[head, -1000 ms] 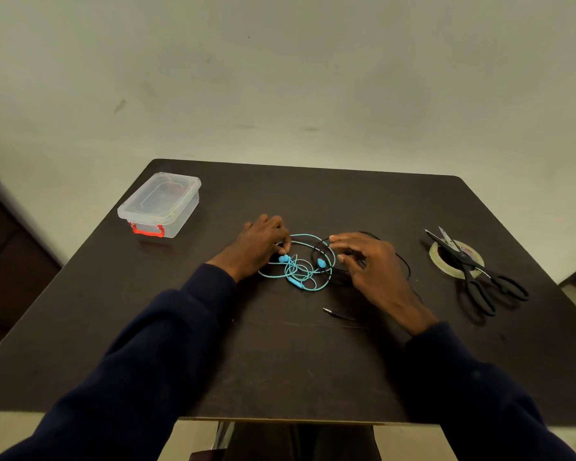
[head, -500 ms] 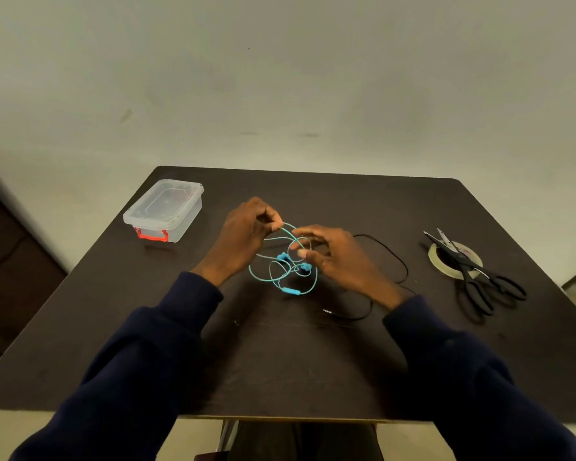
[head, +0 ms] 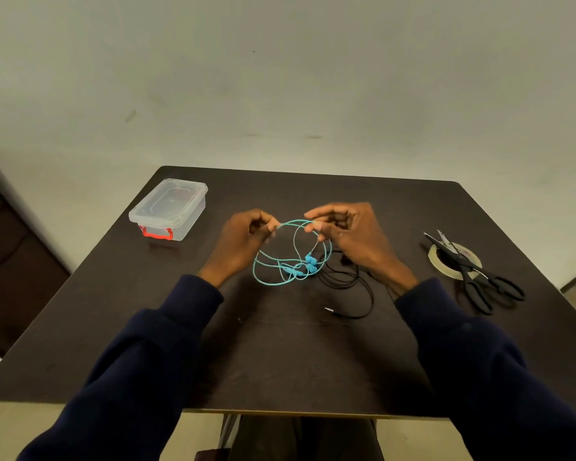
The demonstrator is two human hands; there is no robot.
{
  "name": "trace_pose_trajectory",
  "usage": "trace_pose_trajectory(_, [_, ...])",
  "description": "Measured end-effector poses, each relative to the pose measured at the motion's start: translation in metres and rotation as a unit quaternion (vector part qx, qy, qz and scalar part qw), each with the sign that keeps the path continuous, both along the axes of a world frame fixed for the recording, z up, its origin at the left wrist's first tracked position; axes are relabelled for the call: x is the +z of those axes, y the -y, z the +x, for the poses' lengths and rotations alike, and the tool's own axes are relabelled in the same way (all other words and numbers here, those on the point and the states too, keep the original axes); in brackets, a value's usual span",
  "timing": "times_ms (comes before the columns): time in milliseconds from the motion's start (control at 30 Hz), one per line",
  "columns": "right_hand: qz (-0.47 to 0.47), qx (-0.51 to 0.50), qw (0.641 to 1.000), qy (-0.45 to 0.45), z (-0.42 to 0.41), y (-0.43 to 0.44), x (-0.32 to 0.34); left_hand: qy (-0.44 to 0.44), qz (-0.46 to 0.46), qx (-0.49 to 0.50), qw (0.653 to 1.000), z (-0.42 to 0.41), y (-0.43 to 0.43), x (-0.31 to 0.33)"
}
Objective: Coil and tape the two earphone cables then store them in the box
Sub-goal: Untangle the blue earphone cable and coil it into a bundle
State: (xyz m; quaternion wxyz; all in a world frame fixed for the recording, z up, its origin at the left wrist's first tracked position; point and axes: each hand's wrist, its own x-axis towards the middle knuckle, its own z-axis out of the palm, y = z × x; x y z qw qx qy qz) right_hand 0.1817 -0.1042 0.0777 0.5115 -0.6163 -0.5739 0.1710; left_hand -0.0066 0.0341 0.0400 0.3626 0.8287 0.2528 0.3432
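**Both hands raised, each pinching at the fingertips**

Both forearms reach forward and angle inward. The left sleeve (head: pixel 147 354) and the right sleeve (head: pixel 479 361), both dark blue, end at bare wrists. The left hand (head: pixel 243 241) is lifted, its back toward the camera and its fingers curled in, with thumb and forefinger pinching the turquoise cable (head: pixel 293 222). The right hand (head: pixel 353 237) is held level with it, near but not touching. Its thumb and forefinger pinch the same cable, and its other fingers are loosely bent.
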Motion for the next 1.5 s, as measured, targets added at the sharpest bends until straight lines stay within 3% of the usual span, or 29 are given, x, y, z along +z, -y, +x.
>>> trace_pose_trajectory(100, [-0.023, -0.008, 0.999, 0.031, 0.005, 0.001, -0.003, -0.035, -0.126, -0.058, 0.990, -0.002, -0.001, -0.006])
trace_pose_trajectory(267, [-0.044, -0.056, 0.993, 0.095, 0.013, 0.004, -0.015, -0.058, -0.188, -0.083, 0.977, -0.009, -0.002, -0.019])
trace_pose_trajectory(433, [-0.066, -0.097, 0.964, 0.237, 0.020, 0.010, -0.019, -0.157, -0.091, 0.001, 0.983, -0.010, -0.009, -0.023])
trace_pose_trajectory(567, [-0.042, -0.107, 0.969, 0.217, 0.019, 0.017, -0.010, -0.198, 0.062, 0.032, 0.978, -0.006, -0.003, -0.020])
trace_pose_trajectory(700, [-0.012, -0.106, 0.980, 0.165, 0.017, 0.021, -0.001, -0.076, 0.086, -0.003, 0.993, 0.003, 0.009, -0.005])
trace_pose_trajectory(800, [0.014, -0.108, 0.989, 0.102, 0.015, 0.021, 0.002, 0.029, -0.008, -0.073, 0.997, 0.015, 0.025, 0.015])
trace_pose_trajectory(1000, [0.069, -0.104, 0.991, 0.057, 0.008, 0.021, 0.009, 0.031, -0.111, -0.170, 0.979, 0.025, 0.040, 0.028])
trace_pose_trajectory(1067, [0.077, -0.097, 0.991, 0.053, 0.006, 0.023, 0.012, 0.070, -0.200, -0.182, 0.960, 0.024, 0.038, 0.032])
trace_pose_trajectory(1233, [0.072, -0.080, 0.990, 0.096, 0.006, 0.025, 0.015, 0.152, -0.459, -0.211, 0.849, 0.015, 0.036, 0.048])
trace_pose_trajectory(1300, [0.048, -0.061, 0.993, 0.090, 0.008, 0.025, 0.014, 0.194, -0.499, -0.212, 0.818, 0.005, 0.032, 0.056])
trace_pose_trajectory(1500, [0.019, -0.017, 1.000, 0.003, 0.009, 0.024, 0.014, 0.375, -0.500, -0.200, 0.754, -0.039, 0.009, 0.073])
